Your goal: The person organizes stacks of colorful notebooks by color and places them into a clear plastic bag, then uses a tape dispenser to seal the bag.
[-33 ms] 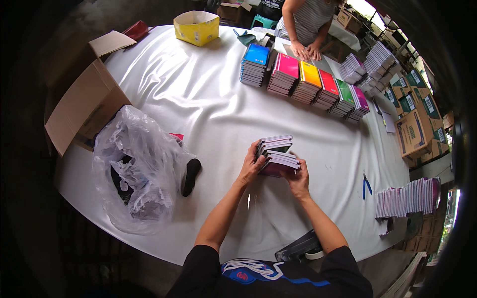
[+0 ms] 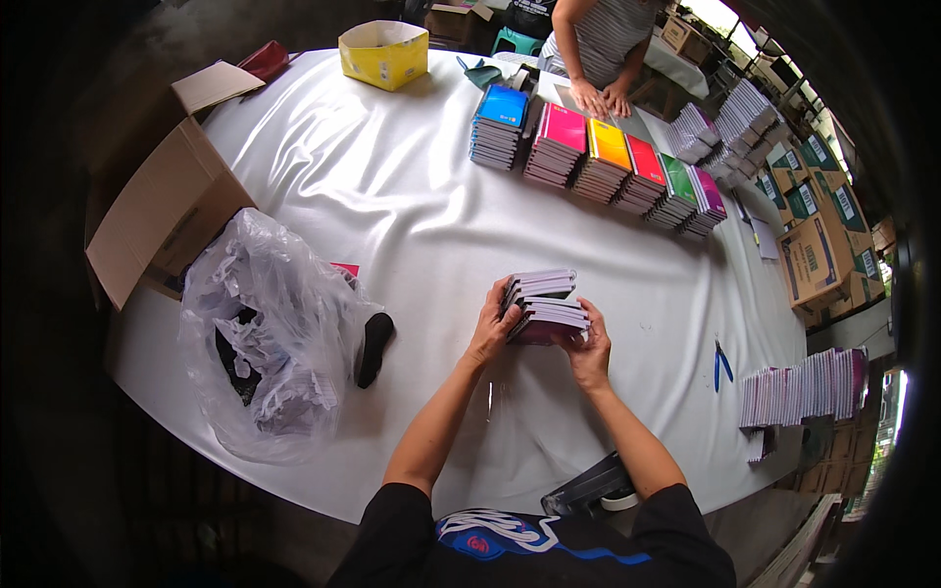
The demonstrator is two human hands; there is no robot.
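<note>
Bracing a notebook stack (image 2: 551, 316) — L grip (image 2: 493, 323) clasping its left end, R grip (image 2: 588, 349) its right, prob. so nothing slides — over the counter (image 2: 652, 294), in from its near edge.

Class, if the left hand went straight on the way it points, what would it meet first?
The left hand would first meet the notebooks in its grip; beyond them, probably the pink-topped stack, though depth is hard to judge.
</note>
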